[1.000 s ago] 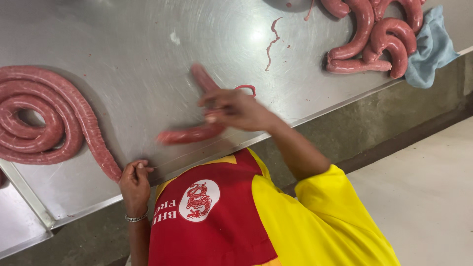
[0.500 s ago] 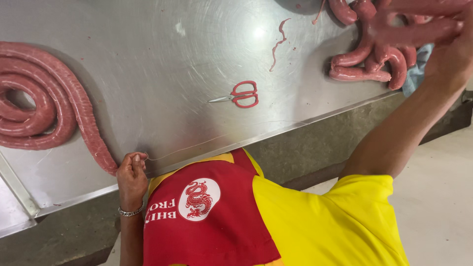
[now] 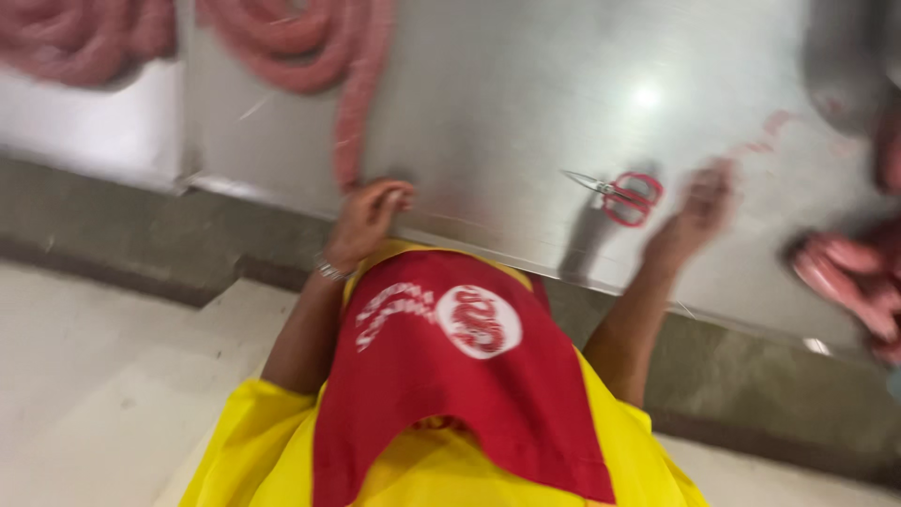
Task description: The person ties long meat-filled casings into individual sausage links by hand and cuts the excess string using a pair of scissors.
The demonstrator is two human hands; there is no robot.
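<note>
**Blurred view over a steel table: one hand at the sausage end, the other beside the scissors**

Much of the view is smeared by motion; the right hand (image 3: 693, 214) is the softest part, so its fingers cannot be counted and whether they are spread or closed cannot be told; it holds nothing that can be made out. The sausage coil (image 3: 282, 42) is cut off by the top edge, and only its lower loops and one straight tail show; a second pink coil (image 3: 75, 38), far left of the scissors (image 3: 621, 195), is just a blur on a paler tray (image 3: 103, 131). To the right of the scissors a heap of sausage links (image 3: 849, 277) runs out of frame; a dark shape above it is too vague to name.

The left hand (image 3: 371, 214) sits at the near edge of the steel table (image 3: 507, 103), well left of the scissors, wrist bent back, a thin bracelet (image 3: 330, 270) on it; its fingers are curled together at the tip of the sausage tail, seemingly pinching it, though the contact is not sharp. The right hand rises from below, forearm slanting up, and lies just right of the red-handled scissors, near but apart from them; the scissors lie flat, blades pointing left. A red apron (image 3: 450, 376) over a yellow shirt (image 3: 263, 441) fills the lower middle.
</note>
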